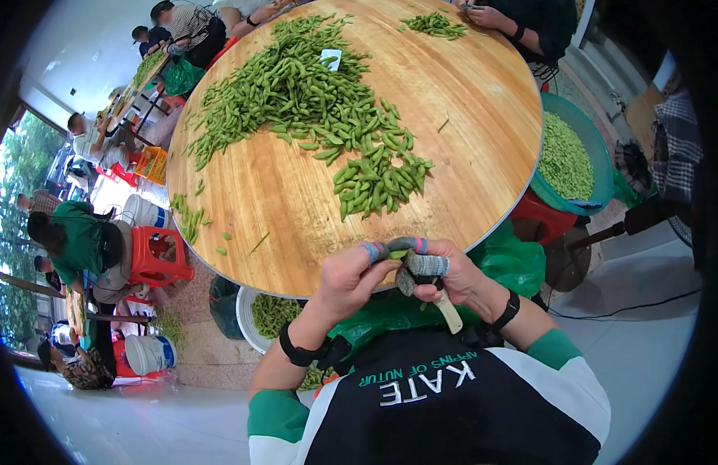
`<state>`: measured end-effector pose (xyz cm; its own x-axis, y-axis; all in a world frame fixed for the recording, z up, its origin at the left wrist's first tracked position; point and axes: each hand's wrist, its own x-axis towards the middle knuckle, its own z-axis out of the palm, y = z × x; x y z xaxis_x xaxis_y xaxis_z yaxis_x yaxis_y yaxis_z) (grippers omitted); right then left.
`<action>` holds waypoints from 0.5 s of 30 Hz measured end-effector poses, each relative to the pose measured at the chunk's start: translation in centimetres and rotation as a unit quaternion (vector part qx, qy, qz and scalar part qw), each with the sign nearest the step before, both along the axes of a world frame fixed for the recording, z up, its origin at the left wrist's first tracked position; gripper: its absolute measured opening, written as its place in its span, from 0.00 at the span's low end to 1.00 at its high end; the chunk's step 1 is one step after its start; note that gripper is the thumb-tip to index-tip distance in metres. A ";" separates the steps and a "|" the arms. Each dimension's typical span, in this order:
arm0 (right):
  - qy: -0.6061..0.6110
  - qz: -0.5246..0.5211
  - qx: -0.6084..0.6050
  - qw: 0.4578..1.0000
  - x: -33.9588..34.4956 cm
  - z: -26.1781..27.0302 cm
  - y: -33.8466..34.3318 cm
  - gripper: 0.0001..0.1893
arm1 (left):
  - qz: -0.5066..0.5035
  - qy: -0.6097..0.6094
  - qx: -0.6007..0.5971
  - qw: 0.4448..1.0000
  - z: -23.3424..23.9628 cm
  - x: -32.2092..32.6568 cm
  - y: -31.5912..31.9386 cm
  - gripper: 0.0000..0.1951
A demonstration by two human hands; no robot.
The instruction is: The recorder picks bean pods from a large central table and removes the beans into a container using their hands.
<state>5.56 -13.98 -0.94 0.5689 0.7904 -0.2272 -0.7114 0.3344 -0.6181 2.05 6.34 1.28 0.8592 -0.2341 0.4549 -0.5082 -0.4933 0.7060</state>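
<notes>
Both hands meet just over the near edge of a round wooden table (481,110). A green soybean pod (398,254) is between their fingertips. My left hand (348,274), with a grey cloth cover on a finger, pinches the pod's left side. Grey knitted covers are on several fingers of my right hand (449,270), which also grips a tool by its cream handle (450,314). The tool's working end is hidden by the fingers. Beyond the hands lies a small cluster of pods (379,186), joined to a large heap of pods (301,87).
A teal basin (606,174) of shelled beans rests on a red stool (542,215) at right. Below the table's left edge is a white tub (242,317) with pod husks. Green plastic (510,256) hangs near my right arm. Other people sit across the table and at left.
</notes>
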 end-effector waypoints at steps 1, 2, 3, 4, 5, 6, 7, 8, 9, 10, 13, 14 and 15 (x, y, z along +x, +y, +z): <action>-0.005 0.002 0.004 1.000 0.0 0.0 0.0 0.17 | 0.001 0.044 -0.039 0.998 0.2 -0.1 -0.1 0.05; -0.010 0.004 0.008 1.000 0.0 0.1 -0.1 0.18 | 0.013 0.084 -0.085 0.993 0.4 -0.3 -0.3 0.04; -0.015 0.008 0.012 1.000 0.0 0.0 -0.1 0.18 | 0.027 0.124 -0.131 0.983 0.4 -0.6 -0.6 0.03; -0.019 0.002 0.004 1.000 0.0 0.2 0.0 0.18 | 0.040 0.164 -0.176 0.970 0.5 -0.7 -0.9 0.03; -0.022 -0.003 -0.005 1.000 0.0 0.5 0.0 0.18 | 0.040 0.204 -0.227 0.951 0.3 -0.7 -0.9 0.03; -0.025 -0.009 -0.014 1.000 -0.1 0.7 0.0 0.18 | 0.039 0.244 -0.278 0.928 0.1 -0.8 -0.9 0.04; -0.039 -0.011 -0.012 0.999 -0.1 0.5 0.0 0.18 | 0.038 0.282 -0.327 0.901 -0.1 -0.8 -0.9 0.04; -0.054 -0.013 -0.010 0.998 -0.1 0.2 0.0 0.18 | 0.040 0.266 -0.317 0.909 -0.6 -0.7 -1.0 0.04; -0.068 -0.014 -0.007 0.998 -0.1 0.0 0.1 0.17 | 0.044 0.249 -0.307 0.918 -1.2 -0.7 -1.1 0.04; -0.097 -0.028 -0.032 0.994 -0.1 0.3 0.1 0.17 | 0.047 0.231 -0.296 0.926 -1.5 -0.6 -1.2 0.05; -0.175 -0.058 -0.088 0.979 0.0 0.9 0.0 0.15 | 0.032 0.262 -0.271 0.926 -1.0 -0.3 -1.3 0.05; -0.199 -0.060 -0.094 0.974 0.2 0.7 -0.1 0.14 | 0.023 0.245 -0.253 0.936 -1.1 -0.4 -1.4 0.04; -0.223 -0.062 -0.099 0.968 0.4 0.4 -0.2 0.13 | 0.014 0.227 -0.234 0.945 -1.3 -0.5 -1.6 0.04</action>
